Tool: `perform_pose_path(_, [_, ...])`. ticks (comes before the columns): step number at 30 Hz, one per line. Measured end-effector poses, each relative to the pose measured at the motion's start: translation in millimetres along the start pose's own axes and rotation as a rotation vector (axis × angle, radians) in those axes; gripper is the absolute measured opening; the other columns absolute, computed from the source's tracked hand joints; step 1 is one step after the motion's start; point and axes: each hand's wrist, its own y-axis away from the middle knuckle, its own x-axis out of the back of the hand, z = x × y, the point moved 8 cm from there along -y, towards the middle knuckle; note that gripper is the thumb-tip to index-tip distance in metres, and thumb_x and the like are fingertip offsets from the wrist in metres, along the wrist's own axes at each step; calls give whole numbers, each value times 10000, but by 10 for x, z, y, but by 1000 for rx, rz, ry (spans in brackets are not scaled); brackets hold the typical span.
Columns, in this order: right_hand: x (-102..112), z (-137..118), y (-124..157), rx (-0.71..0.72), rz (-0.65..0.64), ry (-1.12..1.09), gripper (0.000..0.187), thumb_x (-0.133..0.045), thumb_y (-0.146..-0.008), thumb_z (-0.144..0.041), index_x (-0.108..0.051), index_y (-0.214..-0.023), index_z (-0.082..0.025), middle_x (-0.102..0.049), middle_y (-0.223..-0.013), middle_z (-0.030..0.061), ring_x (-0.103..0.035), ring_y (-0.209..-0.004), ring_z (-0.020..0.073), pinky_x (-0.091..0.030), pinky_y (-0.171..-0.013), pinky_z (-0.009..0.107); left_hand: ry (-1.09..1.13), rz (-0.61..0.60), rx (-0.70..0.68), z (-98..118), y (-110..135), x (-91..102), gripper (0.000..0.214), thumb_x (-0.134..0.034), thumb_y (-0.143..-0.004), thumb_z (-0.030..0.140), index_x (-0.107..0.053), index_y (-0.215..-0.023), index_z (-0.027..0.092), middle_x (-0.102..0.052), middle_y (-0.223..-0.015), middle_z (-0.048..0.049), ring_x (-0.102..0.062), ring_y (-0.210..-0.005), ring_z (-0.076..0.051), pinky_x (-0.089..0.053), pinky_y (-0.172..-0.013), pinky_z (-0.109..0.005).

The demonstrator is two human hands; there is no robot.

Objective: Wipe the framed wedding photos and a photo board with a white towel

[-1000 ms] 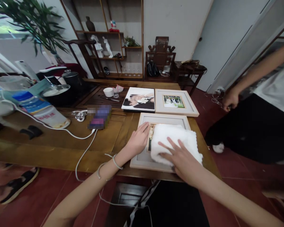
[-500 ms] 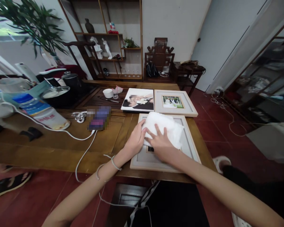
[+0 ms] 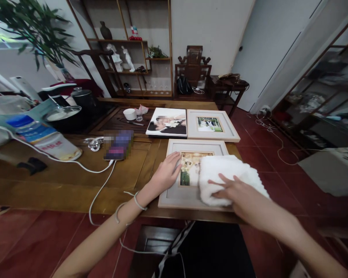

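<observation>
A light wooden picture frame (image 3: 164, 189) lies flat near the table's front edge, with a printed photo in a pale mount. My left hand (image 3: 166, 170) rests on its left side, fingers stretched out and touching the edge of the photo. A folded white towel (image 3: 232, 170) covers the right part of the frame and hangs past its right edge. On top of the towel is my right hand (image 3: 232, 191), pressing it down and gripping it, a little blurred. Part of the photo is hidden under the towel.
Behind lie a photo panel (image 3: 168, 127) and a second framed photo (image 3: 232, 133). To the left are a charging phone (image 3: 118, 144) with a white cable, a blue-capped package (image 3: 46, 139), a white cup (image 3: 130, 114) and a black pot (image 3: 84, 101).
My right hand has moved the towel to the right across the frame, uncovering the photo's left part. My left hand stays on the frame's left side, now apart from the towel.
</observation>
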Motion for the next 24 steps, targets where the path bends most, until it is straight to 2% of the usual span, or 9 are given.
perform_pose_path(2, [315,257,112,-38,159,-35,707,-393,-634,41,-626,-1225,-269,-635,-1249,66,-571,-1158,281,-477,-934,461,-28,-29,-6,9,-2,-19,402,-441,-940,266,-491,-1314,126,-498,-1393,-161,-406,-1341,-270,-391,-1074,-509])
perform_pose_path(4, [677,480,168,-123,416,-3,648,-406,-691,3,-578,-1280,-205,-690,-1110,104,-661,-955,272,-537,-798,416,-52,-50,0,11,-4,-30,418,-446,-935,261,-483,-1325,117,-482,-1407,-165,-394,-1350,-269,-386,-1078,-509])
perform_pose_path(7, [1075,555,87,-218,817,125,571,-420,-748,-9,-540,-1290,-142,-630,-1202,155,-619,-1038,326,-531,-780,446,-76,-64,4,12,-5,-42,434,-447,-930,249,-466,-1343,116,-463,-1426,-158,-376,-1361,-264,-377,-1087,-499])
perform_pose_path(9, [1145,402,-165,-154,946,205,548,-363,-785,31,-545,-1266,-158,-464,-1419,130,-432,-1287,328,-477,-910,466,-85,-61,-7,16,-4,-46,441,-447,-927,243,-455,-1351,120,-454,-1434,-156,-371,-1364,-263,-375,-1086,-498])
perform_pose_path(11, [1050,187,-573,-32,879,262,570,-296,-810,68,-551,-1248,-194,-297,-1537,43,-208,-1415,270,-393,-1019,450,-89,-48,-19,21,-4,-41,441,-450,-924,241,-455,-1348,120,-453,-1431,-163,-373,-1361,-269,-376,-1083,-500])
perform_pose_path(12, [962,86,-787,21,803,284,565,-306,-828,58,-532,-1273,-207,-265,-1551,32,-170,-1427,253,-364,-1044,440,-88,-42,-24,25,-5,-37,436,-452,-922,241,-459,-1341,118,-458,-1423,-168,-376,-1357,-275,-377,-1079,-504])
perform_pose_path(16, [556,-223,-1339,205,528,345,446,-377,-913,-59,-505,-1312,-213,-385,-1495,54,-276,-1393,221,-297,-1085,392,-66,-48,-22,39,-13,-25,340,-454,-921,249,-545,-1230,141,-547,-1313,-167,-447,-1284,-301,-398,-1042,-533])
perform_pose_path(19, [417,-219,-1362,222,483,352,421,-393,-924,-90,-511,-1309,-213,-468,-1439,65,-354,-1355,203,-282,-1088,366,-38,-49,-8,44,-21,-16,293,-463,-915,248,-582,-1168,158,-571,-1265,-158,-475,-1246,-306,-414,-1022,-536])
perform_pose_path(24, [340,106,-1054,153,437,373,485,-414,-854,-10,-546,-1282,-196,-526,-1383,108,-388,-1336,219,-280,-1084,390,-20,-24,-28,55,-15,-15,396,-460,-920,245,-503,-1302,151,-508,-1373,-156,-407,-1328,-284,-385,-1065,-518])
